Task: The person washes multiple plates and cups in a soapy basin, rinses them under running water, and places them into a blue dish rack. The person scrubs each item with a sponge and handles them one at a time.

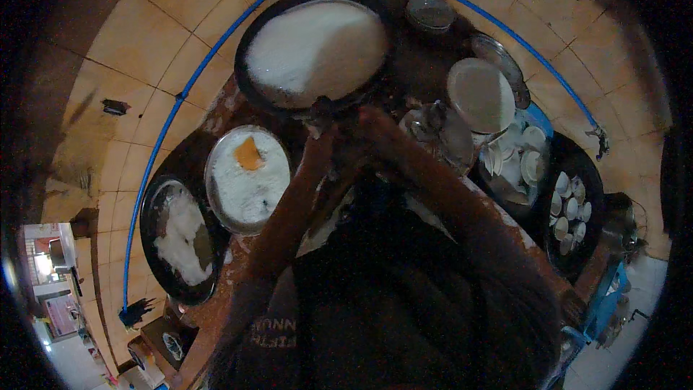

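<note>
Both forearms reach forward to the near rim of a large dark round tray [238,59] that holds a white powdery or granular heap [287,49]. My left hand [319,124] is beside that rim, dim and blurred. My right hand [373,122] lies close by, in deep shadow; what either hand holds cannot be made out. Left of the left forearm, a round metal tray of white powder [235,187] has an orange-yellow piece [248,154] lying on it. Clear or metal vessels [427,124] stand right of my right hand.
A dark basin with white dough-like stuff [184,244] stands at the left. At the right are a round pale-topped container [479,97], stacked white cups [509,162] and a black tray of small white cups [571,208]. A blue hose or pipe [187,89] runs along the tiles.
</note>
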A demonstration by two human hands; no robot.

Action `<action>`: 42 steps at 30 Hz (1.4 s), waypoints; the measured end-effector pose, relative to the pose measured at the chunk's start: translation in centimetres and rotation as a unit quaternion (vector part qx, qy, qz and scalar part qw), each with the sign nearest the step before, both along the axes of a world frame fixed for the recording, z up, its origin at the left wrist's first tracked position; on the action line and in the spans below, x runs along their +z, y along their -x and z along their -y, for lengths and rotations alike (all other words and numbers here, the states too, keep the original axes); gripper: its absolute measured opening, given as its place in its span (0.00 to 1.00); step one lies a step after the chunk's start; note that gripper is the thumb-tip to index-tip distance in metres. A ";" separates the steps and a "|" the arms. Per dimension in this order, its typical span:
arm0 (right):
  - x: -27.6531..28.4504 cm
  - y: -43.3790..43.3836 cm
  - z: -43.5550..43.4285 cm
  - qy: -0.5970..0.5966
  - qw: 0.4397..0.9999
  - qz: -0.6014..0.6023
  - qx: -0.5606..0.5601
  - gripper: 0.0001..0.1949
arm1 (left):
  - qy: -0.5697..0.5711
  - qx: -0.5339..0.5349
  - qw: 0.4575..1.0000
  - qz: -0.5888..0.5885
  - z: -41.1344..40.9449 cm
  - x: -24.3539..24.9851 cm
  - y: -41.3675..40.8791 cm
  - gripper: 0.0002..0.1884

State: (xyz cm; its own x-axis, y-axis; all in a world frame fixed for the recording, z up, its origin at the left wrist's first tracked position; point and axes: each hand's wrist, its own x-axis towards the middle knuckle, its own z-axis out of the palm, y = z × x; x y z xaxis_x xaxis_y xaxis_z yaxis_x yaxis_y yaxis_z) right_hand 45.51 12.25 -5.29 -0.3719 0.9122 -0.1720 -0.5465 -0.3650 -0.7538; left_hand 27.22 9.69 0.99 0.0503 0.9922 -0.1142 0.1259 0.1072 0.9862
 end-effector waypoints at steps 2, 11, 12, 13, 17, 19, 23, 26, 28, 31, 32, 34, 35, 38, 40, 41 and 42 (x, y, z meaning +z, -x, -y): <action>0.4 0.4 2.6 -0.028 0.997 0.008 0.078 0.22 | 0.056 0.008 0.997 0.061 0.2 -0.1 -3.7 0.21; -1.7 -10.4 7.9 -0.151 0.889 0.432 -0.019 0.15 | 0.124 -0.196 0.973 0.008 0.2 -4.9 -15.2 0.28; 3.5 -11.0 8.7 -0.079 0.888 0.452 0.009 0.14 | 0.136 -0.211 0.967 0.051 -0.1 -6.7 -15.4 0.27; 5.2 -11.6 9.3 -0.042 0.869 0.493 0.012 0.13 | 0.148 -0.241 0.955 0.094 -0.4 -7.7 -16.2 0.26; 6.9 -13.2 10.2 0.007 0.789 0.614 0.039 0.15 | 0.050 -0.380 0.917 0.107 -1.0 -11.6 -15.9 0.19; 7.5 -13.7 9.8 0.047 0.814 0.575 0.069 0.17 | -0.053 -0.465 0.882 -0.047 -1.3 -11.5 -14.8 0.16; 6.9 -14.5 9.4 -0.255 0.659 0.701 -0.096 0.20 | -0.208 -0.436 0.846 -0.225 -0.5 -5.2 -10.9 0.14; 8.0 -13.9 8.9 -0.109 0.625 0.772 0.043 0.20 | -0.008 -0.269 0.958 -0.097 0.0 -6.5 -8.3 0.13; 6.4 -13.5 8.4 -0.229 0.491 0.839 0.051 0.20 | 0.057 -0.158 0.981 -0.099 0.5 -5.4 -5.9 0.12; 9.6 -10.7 8.3 -0.320 0.561 0.758 -0.090 0.16 | -0.119 -0.015 0.958 -0.259 2.0 -2.8 0.1 0.10; 9.6 -9.8 8.0 -0.339 0.586 0.725 -0.126 0.14 | -0.157 0.049 0.949 -0.267 2.2 -3.6 2.9 0.09; 5.5 -9.0 6.3 -0.341 0.654 0.655 -0.165 0.10 | -0.140 0.178 0.958 -0.178 2.9 -8.5 10.2 0.09; 5.2 -7.3 5.7 -0.366 0.660 0.640 -0.143 0.11 | -0.118 0.211 0.953 -0.181 3.8 -9.7 13.0 0.09; 4.5 -0.9 4.7 -0.428 0.691 0.581 -0.051 0.11 | -0.113 0.233 0.882 -0.395 6.8 -6.9 18.2 0.12; 3.2 3.6 3.7 -0.443 0.726 0.521 0.073 0.11 | -0.059 0.190 0.831 -0.520 8.0 -7.2 21.2 0.15; 2.9 5.8 3.3 -0.429 0.742 0.499 0.131 0.11 | -0.031 0.164 0.800 -0.576 8.4 -7.8 22.8 0.17; 2.9 8.5 3.0 -0.389 0.761 0.484 0.187 0.12 | 0.018 0.117 0.789 -0.602 8.8 -10.3 25.4 0.19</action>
